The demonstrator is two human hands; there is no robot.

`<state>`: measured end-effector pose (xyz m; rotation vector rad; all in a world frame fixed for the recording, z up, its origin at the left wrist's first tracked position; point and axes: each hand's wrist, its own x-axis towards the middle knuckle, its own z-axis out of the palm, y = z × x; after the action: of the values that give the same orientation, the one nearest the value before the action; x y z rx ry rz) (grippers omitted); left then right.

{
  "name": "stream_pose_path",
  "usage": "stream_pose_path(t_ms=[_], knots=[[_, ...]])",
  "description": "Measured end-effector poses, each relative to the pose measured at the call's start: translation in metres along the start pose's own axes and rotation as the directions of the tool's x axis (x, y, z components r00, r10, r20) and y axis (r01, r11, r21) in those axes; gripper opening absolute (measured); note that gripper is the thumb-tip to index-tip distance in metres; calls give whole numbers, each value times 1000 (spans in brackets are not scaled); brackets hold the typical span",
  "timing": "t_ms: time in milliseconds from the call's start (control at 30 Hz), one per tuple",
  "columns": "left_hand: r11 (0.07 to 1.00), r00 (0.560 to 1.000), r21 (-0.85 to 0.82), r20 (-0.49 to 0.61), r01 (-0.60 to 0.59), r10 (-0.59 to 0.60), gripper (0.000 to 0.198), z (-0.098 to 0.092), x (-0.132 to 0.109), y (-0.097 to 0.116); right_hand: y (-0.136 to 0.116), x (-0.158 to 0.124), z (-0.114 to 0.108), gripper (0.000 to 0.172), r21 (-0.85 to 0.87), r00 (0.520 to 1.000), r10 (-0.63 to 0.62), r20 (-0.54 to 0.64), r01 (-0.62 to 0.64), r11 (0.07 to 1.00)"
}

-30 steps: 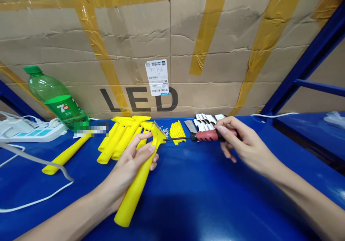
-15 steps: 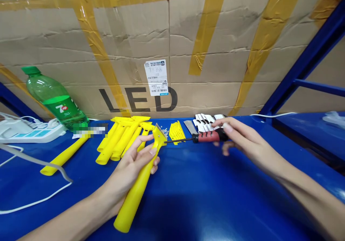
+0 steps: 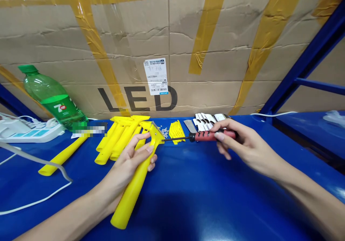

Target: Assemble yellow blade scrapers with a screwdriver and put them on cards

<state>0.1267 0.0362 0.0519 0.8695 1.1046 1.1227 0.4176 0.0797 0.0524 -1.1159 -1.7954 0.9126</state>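
"In the head view, what does the left hand [image 3: 131, 163] have its fingers wrapped around?"
"A yellow scraper [image 3: 132, 194], right of the green bottle [image 3: 55, 99]."
"And the right hand [image 3: 244, 142]?"
"Fingers clamped on a screwdriver [image 3: 205, 136], farther right of the bottle."

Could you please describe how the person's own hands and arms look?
The left hand and right hand are ungloved, with slim fingers. No sleeve shows on the left forearm or right forearm, and no watch, bracelet or ring is visible.
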Motion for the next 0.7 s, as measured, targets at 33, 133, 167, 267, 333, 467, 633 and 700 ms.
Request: stream_pose_path(t_ms=[33, 133, 167, 267, 333, 467, 633, 700], knots=[[1000, 1000, -3, 3, 9, -9, 47, 0, 0, 0, 1, 0, 0, 35, -21, 999, 38, -33, -39, 999], [1000, 1000, -4, 19, 13, -13, 45, 0, 0, -1, 2, 0, -1, 40, -52, 995, 87, -58, -90, 995], [1000, 1000, -1, 22, 3, -3, 45, -1, 0, 0, 2, -1, -1, 39, -36, 997, 67, -27, -68, 997], [999, 999, 12, 26, -33, 32, 43, -2, 1, 1, 1, -3, -3, 43, 34, 998, 2, 56, -4, 999], [999, 999, 18, 28, -43, 42, 42, -3, 1, 3, -1, -3, -1, 37, 40, 998, 23, 60, -26, 999], [998, 998, 32, 20, -54, 54, 41, -2, 1, 5, -3, -2, 6, 35, 37, 991, 135, 24, -136, 990], [999, 999, 38, 33, -38, 37, 40, -2, -1, 5, 0, -1, 7, 33, -87, 997, 35, 72, -28, 996], [999, 999, 41, 38, -26, 24, 40, -1, -1, 4, 1, -2, 5, 28, -201, 988, -136, 75, 149, 968]])
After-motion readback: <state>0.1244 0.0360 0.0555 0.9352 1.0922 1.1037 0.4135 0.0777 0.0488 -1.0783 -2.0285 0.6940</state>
